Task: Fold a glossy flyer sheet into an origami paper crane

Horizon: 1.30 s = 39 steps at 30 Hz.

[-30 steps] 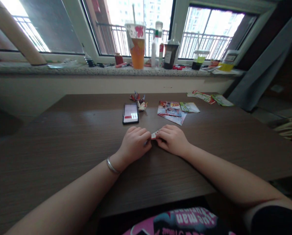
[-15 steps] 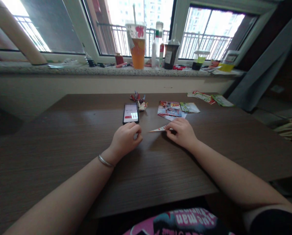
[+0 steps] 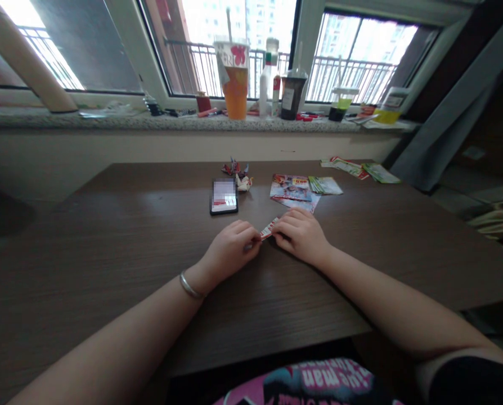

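Observation:
Both hands meet at the middle of the brown wooden table (image 3: 108,270). My left hand (image 3: 231,250), with a silver bangle on its wrist, is curled and pinches the left end of a small folded piece of printed paper (image 3: 268,229). My right hand (image 3: 300,236) is curled too and pinches the right end of the same paper. Most of the paper is hidden under the fingers. A phone (image 3: 224,196) with a lit screen lies just beyond my left hand.
Small folded paper figures (image 3: 238,173) lie behind the phone. Printed leaflets (image 3: 296,190) lie to the right, with more leaflets (image 3: 359,169) at the far right edge. Drink cups (image 3: 235,79) and bottles (image 3: 267,84) stand on the stone windowsill. A grey curtain (image 3: 454,112) hangs at right.
Half a second ago my left hand was by the phone and my right held the paper alone, farther out. Now both hands have come back together on the paper, nearer me.

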{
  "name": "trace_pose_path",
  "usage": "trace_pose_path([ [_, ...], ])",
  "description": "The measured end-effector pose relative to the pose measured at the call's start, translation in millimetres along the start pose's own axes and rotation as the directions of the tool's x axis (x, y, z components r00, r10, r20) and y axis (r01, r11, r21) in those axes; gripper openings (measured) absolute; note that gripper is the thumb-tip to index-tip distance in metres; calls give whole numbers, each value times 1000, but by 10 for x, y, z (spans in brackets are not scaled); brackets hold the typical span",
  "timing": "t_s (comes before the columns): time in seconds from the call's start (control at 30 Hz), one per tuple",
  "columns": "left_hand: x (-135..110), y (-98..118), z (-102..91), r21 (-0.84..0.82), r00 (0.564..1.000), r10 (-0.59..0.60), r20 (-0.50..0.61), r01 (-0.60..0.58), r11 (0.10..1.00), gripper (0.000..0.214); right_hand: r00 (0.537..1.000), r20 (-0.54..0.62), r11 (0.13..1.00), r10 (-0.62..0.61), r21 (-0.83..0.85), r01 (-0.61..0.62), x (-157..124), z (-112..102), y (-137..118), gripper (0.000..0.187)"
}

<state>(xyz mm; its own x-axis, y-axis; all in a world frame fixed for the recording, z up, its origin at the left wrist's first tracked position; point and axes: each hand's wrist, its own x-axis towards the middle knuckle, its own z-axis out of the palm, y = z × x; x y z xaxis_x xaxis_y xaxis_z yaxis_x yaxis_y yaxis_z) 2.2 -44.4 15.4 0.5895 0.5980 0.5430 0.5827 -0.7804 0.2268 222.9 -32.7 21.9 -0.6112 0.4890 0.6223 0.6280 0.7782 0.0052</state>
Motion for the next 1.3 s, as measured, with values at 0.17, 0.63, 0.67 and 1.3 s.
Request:
trace_pose_path([
  [0.17, -7, 10, 31, 7, 998, -68, -14, 68, 998, 4, 999, 30, 999, 31, 23, -32, 1, 1, -80, 15],
  [0.63, 5, 29, 39, 153, 1000, -7, 8, 6, 988, 8, 992, 123, 991, -31, -126, 47, 0, 33, -182, 13],
  [0.67, 6, 28, 29, 156, 1000, -5, 13, 3, 988, 7, 991, 130, 990, -32, -132, 50, -1, 29, -176, 12],
  [1.3, -16, -95, -183, 208, 996, -19, 85, 1, 978, 5, 984, 126, 992, 123, -59, -116, -76, -10, 35, 8],
])
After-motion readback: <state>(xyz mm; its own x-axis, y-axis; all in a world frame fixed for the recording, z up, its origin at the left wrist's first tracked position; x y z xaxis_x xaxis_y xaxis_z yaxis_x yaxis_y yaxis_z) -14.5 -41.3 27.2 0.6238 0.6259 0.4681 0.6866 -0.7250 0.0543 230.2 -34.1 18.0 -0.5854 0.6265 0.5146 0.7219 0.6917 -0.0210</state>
